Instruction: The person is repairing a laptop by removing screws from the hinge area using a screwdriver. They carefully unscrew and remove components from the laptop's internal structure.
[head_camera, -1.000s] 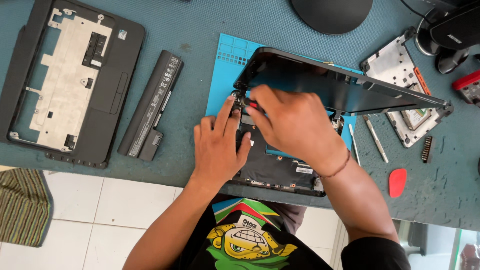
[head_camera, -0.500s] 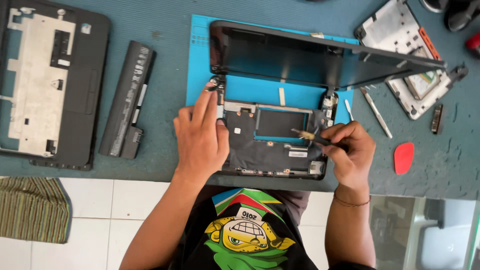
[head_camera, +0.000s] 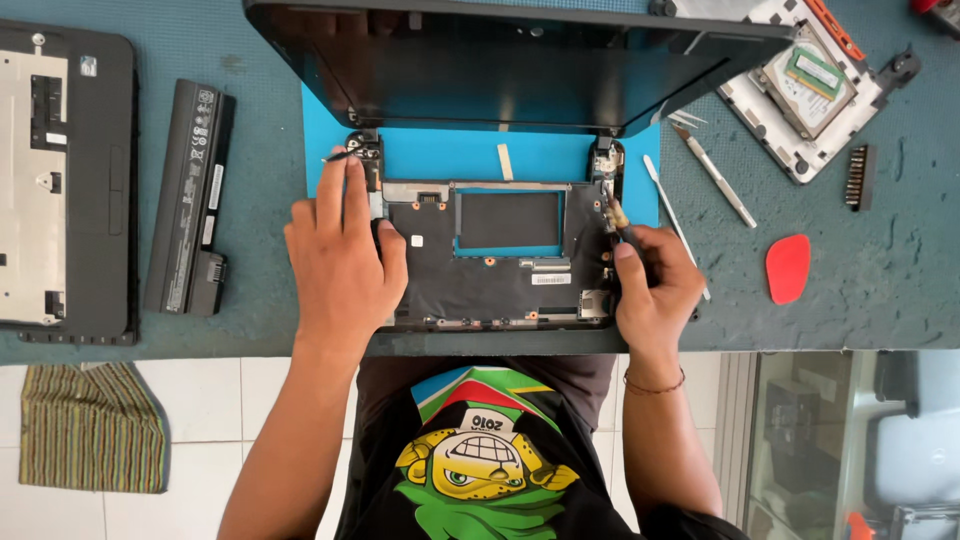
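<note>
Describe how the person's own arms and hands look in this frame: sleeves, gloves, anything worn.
Both arms are bare to well above the elbow; no sleeves reach the forearms. The left hand and the right hand are ungloved, and no rings show. A thin reddish-brown cord bracelet circles the right wrist; the left wrist is bare. The person wears a black T-shirt with a colourful cartoon print.

A black battery (head_camera: 188, 197) lies left; a red pick (head_camera: 788, 268) lies right.
</note>
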